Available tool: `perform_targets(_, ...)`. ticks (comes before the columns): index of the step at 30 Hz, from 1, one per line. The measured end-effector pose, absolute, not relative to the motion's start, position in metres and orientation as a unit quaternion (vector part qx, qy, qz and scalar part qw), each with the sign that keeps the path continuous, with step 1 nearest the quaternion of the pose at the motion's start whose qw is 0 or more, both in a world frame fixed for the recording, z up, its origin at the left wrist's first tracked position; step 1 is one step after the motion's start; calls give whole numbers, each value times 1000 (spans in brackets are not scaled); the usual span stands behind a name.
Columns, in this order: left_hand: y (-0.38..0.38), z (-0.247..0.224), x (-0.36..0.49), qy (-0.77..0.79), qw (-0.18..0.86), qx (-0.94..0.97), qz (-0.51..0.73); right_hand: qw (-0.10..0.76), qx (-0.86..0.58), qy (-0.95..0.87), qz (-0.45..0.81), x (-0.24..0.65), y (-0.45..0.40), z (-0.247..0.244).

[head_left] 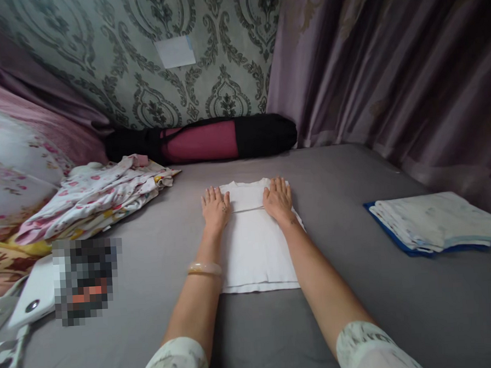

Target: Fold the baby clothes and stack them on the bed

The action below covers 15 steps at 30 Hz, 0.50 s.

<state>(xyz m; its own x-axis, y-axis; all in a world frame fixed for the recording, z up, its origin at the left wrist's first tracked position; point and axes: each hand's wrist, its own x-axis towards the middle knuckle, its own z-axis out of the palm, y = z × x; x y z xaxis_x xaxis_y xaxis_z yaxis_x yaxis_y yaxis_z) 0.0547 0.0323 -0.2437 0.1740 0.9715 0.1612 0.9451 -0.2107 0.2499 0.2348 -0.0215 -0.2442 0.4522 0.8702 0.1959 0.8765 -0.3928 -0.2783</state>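
A white folded garment lies flat on the grey sheet in the middle of the view, its neckline edge at the far side. My left hand rests flat on its far left corner, fingers spread and pointing away from me. On the far right part of the garment, my right hand lies flat with its fingers extended. A crease runs across the cloth between the two hands. Neither hand grips anything. A pale bangle sits on my left forearm.
Folded cloths lie on the right. At left are piled patterned clothes, a white device with cables and a blurred item. A black and pink bag lies along the wall, with curtains at the sides.
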Motion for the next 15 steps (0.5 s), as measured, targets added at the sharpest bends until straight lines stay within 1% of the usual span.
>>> perform_targets(2, 34, -246, 52, 634, 62, 761, 125, 172, -848, -501, -19, 242, -22, -247)
perform_targets(6, 35, -247, 51, 636, 89, 759, 107, 146, -859, -491, 3, 249, -21, -255)
perform_targets(12, 33, -227, 49, 638, 95, 747, 162, 131, -866, -482, 33, 247, -15, -238)
perform_targets(15, 33, -215, 38, 642, 105, 736, 186, 129, -835, -534, 30, 241, -8, -229)
